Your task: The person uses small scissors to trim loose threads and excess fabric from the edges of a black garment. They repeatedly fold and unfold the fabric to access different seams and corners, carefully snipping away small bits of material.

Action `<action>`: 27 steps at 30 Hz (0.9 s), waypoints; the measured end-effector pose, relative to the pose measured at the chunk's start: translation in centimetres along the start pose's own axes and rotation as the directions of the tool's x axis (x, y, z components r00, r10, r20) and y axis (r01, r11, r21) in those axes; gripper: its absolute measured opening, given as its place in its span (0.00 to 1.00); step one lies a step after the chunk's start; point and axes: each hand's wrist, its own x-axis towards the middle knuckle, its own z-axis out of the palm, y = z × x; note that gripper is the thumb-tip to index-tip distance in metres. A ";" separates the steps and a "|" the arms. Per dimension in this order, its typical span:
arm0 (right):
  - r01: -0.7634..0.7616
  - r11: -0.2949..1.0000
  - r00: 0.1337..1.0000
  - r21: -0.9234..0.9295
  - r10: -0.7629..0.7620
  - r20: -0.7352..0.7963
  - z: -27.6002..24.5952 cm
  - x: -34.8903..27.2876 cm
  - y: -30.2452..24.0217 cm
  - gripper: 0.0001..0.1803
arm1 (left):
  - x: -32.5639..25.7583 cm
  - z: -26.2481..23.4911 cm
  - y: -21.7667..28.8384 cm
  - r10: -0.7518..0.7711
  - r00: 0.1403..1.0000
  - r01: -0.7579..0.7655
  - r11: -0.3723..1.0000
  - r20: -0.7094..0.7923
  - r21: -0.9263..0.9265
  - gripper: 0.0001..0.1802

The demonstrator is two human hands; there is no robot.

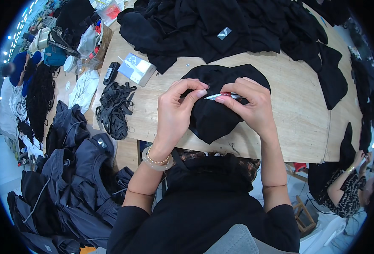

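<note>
A black cloth piece [216,120] lies on the wooden table in front of me, partly under both hands. My left hand [179,105] is closed in a pinch at the cloth's upper left; what sits between thumb and fingertip is too small to make out. In my right hand [251,101] are small thread snips [214,97], with a pale metal blade and a bit of red by the fingers. The blade points left, toward the left thumb, just above the cloth. The rest of the tool is hidden in the right palm.
Black garments [242,29] heap along the table's far side. To the left are a blue-and-white box [137,69], a black tape bundle [116,108] and a white cloth [83,89]. Dark grey clothes [74,182] pile at lower left. Another person [343,190] works at far right.
</note>
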 end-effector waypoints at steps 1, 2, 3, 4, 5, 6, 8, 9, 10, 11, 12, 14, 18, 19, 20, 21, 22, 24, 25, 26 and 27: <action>-0.011 1.000 1.000 0.011 0.012 -0.011 0.0 0.0 0.0 0.12 | 0.0 0.0 0.1 -0.012 1.000 0.012 1.000 -0.006 -0.009 0.04; -0.023 0.999 1.000 0.022 0.023 -0.021 0.1 -0.1 0.1 0.12 | 0.0 0.0 0.2 -0.023 1.000 0.023 1.000 -0.011 -0.019 0.04; -0.034 0.999 0.999 0.033 0.035 -0.032 0.1 -0.2 0.1 0.11 | 0.0 0.0 0.2 -0.022 1.000 0.022 1.000 -0.010 -0.019 0.04; -0.027 0.999 0.999 0.042 0.028 -0.038 0.2 -0.2 0.2 0.11 | 0.1 0.0 0.2 -0.021 1.000 0.021 1.000 -0.007 -0.019 0.04; -0.019 0.999 0.999 0.050 0.022 -0.045 0.3 -0.1 0.3 0.11 | 0.1 0.0 0.2 -0.020 1.000 0.020 1.000 -0.005 -0.019 0.04; -0.012 0.998 0.999 0.058 0.015 -0.052 0.4 -0.1 0.3 0.11 | 0.1 0.0 0.2 -0.021 1.000 0.021 1.000 -0.003 -0.022 0.04; -0.018 0.998 0.999 0.067 0.021 -0.046 0.6 0.0 0.3 0.11 | 0.1 0.0 0.2 -0.021 1.000 0.021 0.999 -0.001 -0.025 0.04; -0.021 0.997 0.999 0.072 0.024 -0.043 0.7 0.0 0.2 0.11 | 0.1 -0.1 0.2 -0.017 1.000 0.017 1.000 0.000 -0.020 0.04; -0.026 0.997 0.999 0.071 0.029 -0.041 0.8 0.0 0.2 0.11 | 0.1 -0.1 0.3 -0.013 1.000 0.013 1.000 0.000 -0.015 0.04; -0.031 0.997 0.999 0.070 0.034 -0.040 0.9 0.0 0.1 0.11 | 0.1 -0.1 0.3 -0.009 1.000 0.009 1.000 0.001 -0.010 0.04; -0.037 0.997 0.998 0.068 0.039 -0.039 0.9 0.0 0.1 0.11 | 0.1 -0.1 0.3 -0.009 1.000 0.009 1.000 0.003 -0.015 0.04; -0.038 0.997 0.998 0.067 0.041 -0.043 0.9 0.0 0.1 0.11 | 0.0 -0.1 0.2 -0.008 1.000 0.009 1.000 0.009 -0.025 0.04; -0.043 0.997 0.998 0.067 0.046 -0.047 0.8 0.0 0.2 0.11 | 0.1 -0.2 0.4 -0.028 1.000 0.027 0.999 -0.015 -0.044 0.04; -0.042 0.997 0.998 0.065 0.045 -0.048 0.8 0.0 0.2 0.11 | 0.1 -0.2 0.4 -0.028 0.999 0.026 0.998 -0.021 -0.055 0.03; -0.041 0.997 0.998 0.063 0.044 -0.049 0.8 0.0 0.3 0.12 | 0.0 -0.1 0.4 -0.028 0.999 0.026 0.997 -0.029 -0.067 0.03; -0.040 0.997 0.998 0.060 0.043 -0.050 0.9 0.0 0.3 0.12 | 0.0 -0.1 0.4 -0.033 0.999 0.031 0.996 -0.030 -0.079 0.03; -0.038 0.997 0.998 0.071 0.042 -0.051 0.9 0.0 0.3 0.12 | 0.0 0.0 0.4 -0.039 0.999 0.036 0.995 -0.030 -0.091 0.03; -0.033 0.995 0.998 0.092 0.038 -0.053 1.2 0.0 0.3 0.12 | 0.0 0.0 0.3 -0.040 0.999 0.037 0.994 -0.026 -0.103 0.03; -0.041 0.994 0.998 0.101 0.045 -0.046 1.3 0.0 0.3 0.12 | 0.0 0.0 0.3 -0.035 0.999 0.032 0.994 -0.023 -0.103 0.03; -0.048 0.993 0.998 0.111 0.052 -0.039 1.5 -0.1 0.3 0.12 | 0.0 0.0 0.3 -0.030 0.999 0.028 0.994 -0.020 -0.103 0.03; -0.055 0.991 0.998 0.120 0.059 -0.032 1.6 -0.1 0.4 0.12 | 0.0 -0.1 0.2 -0.032 0.999 0.030 0.995 -0.020 -0.099 0.03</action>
